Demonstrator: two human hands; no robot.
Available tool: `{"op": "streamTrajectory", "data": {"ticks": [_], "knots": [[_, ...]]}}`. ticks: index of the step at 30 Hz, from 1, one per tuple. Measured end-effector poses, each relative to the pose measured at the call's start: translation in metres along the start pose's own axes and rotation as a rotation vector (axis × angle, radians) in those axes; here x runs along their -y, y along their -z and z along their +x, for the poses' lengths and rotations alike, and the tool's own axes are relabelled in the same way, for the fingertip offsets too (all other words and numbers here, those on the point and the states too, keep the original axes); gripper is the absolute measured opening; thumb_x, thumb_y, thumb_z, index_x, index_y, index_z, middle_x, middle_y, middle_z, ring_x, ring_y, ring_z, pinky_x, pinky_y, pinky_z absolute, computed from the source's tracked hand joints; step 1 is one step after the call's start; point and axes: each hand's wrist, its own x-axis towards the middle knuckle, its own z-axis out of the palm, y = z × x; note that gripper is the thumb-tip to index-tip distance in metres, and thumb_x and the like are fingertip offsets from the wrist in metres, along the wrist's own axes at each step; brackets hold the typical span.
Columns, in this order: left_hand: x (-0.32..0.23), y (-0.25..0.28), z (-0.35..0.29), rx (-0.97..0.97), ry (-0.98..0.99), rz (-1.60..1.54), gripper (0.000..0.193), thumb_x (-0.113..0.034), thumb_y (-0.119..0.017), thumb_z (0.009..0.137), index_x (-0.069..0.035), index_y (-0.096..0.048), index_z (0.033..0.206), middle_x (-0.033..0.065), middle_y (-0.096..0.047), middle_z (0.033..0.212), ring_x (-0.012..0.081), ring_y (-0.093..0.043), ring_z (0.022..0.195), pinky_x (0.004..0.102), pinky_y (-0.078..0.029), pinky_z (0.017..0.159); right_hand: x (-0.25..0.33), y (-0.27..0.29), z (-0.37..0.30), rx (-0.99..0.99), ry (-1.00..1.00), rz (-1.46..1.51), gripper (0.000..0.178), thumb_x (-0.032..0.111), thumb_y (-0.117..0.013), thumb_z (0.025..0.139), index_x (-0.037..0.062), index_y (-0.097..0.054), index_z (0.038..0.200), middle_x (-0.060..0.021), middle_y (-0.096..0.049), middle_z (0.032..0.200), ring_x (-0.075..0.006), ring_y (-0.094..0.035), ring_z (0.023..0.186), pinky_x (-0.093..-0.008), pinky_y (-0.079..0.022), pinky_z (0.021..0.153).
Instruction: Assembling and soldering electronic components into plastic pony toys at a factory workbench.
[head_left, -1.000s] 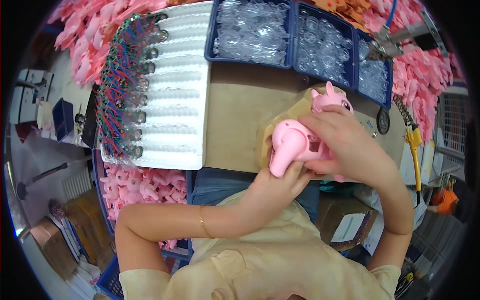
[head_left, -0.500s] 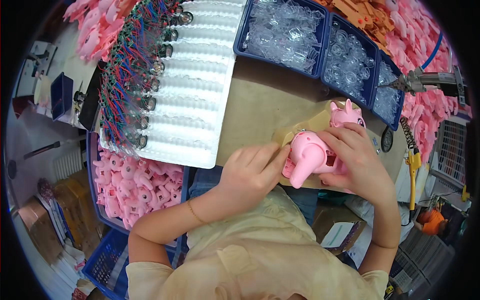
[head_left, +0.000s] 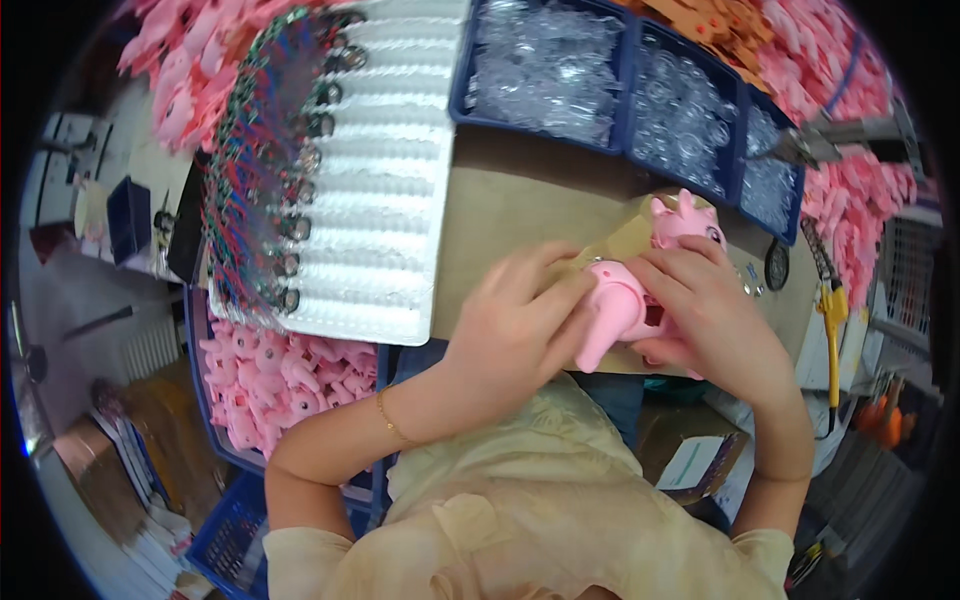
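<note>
A pink plastic toy pony (head_left: 618, 309) with pointed ears and a dark eye rests against a tan block-like holder (head_left: 627, 236) at the table's near right. In its side shows a dark rectangular opening. My right hand (head_left: 708, 312) is closed round the front of the body, fingers over the neck side and thumb below. From the left, my left hand (head_left: 515, 335) presses its bent fingers against the pony's rear end. Those fingertips are slightly blurred and partly hidden behind the toy.
A white ribbed tray (head_left: 375, 200) carries wired round parts (head_left: 265, 150) on the left. Blue bins (head_left: 632, 90) of clear plastic parts line the back. Below the tray stands a bin of pink pieces (head_left: 285, 375). An electric screwdriver (head_left: 830, 140) and a yellow-handled tool (head_left: 832, 320) are at right.
The view has shifted slightly. My left hand has moved up and further over the pony's rear, covering more of it. My right hand keeps its hold.
</note>
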Motion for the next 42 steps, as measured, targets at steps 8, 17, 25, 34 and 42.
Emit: {"op": "streamTrajectory", "data": {"ticks": [8,17,25,34,42], "knots": [[-0.028,0.008,0.056,0.455,-0.090,0.066,0.064,-0.026,-0.071,0.071,-0.005,-0.043,0.125,0.0131,-0.057,0.104,0.0282,-0.061,0.085,0.0333,-0.051,0.069,-0.003,0.000,-0.046,-0.312,-0.196,0.183,0.031,0.012,-0.066,0.072,0.0014,-0.055,0.100,-0.0122,-0.059,0.089,-0.0264,-0.058,0.085,-0.0377,-0.043,0.082],[-0.039,0.000,0.069,0.617,-0.253,0.290,0.061,-0.027,-0.072,0.067,-0.010,-0.053,0.122,0.0111,-0.062,0.100,0.0251,-0.063,0.083,0.0322,-0.052,0.068,0.028,-0.060,-0.070,-0.221,-0.780,1.517,0.033,0.033,-0.049,0.093,0.0010,-0.055,0.087,-0.0018,-0.056,0.062,-0.0054,-0.049,0.050,-0.0204,-0.039,0.046],[-0.040,-0.007,0.067,0.578,-0.273,0.426,0.058,-0.027,-0.072,0.067,-0.008,-0.055,0.119,0.0143,-0.062,0.103,0.0261,-0.064,0.084,0.0328,-0.052,0.070,0.011,-0.030,-0.078,0.090,-0.722,1.198,0.023,0.020,-0.050,0.092,-0.0004,-0.059,0.088,-0.0041,-0.060,0.067,-0.0091,-0.057,0.060,-0.0225,-0.046,0.055],[-0.037,-0.008,0.064,0.572,-0.265,0.386,0.054,-0.033,-0.068,0.072,-0.003,-0.056,0.116,0.0155,-0.061,0.094,0.0245,-0.062,0.078,0.0314,-0.050,0.063,-0.063,-0.022,0.022,-0.490,-0.287,0.362,0.020,0.019,-0.063,0.080,0.0007,-0.063,0.088,-0.0128,-0.060,0.080,-0.0256,-0.058,0.068,-0.0314,-0.045,0.063],[-0.038,-0.014,0.061,0.615,-0.360,0.499,0.048,-0.028,-0.061,0.075,0.000,-0.056,0.113,0.0142,-0.058,0.087,0.0223,-0.059,0.072,0.0310,-0.049,0.063,-0.057,-0.031,0.025,-0.490,-0.401,0.284,0.018,0.018,-0.060,0.082,0.0007,-0.060,0.087,-0.0130,-0.058,0.075,-0.0247,-0.057,0.066,-0.0311,-0.044,0.060]]}}
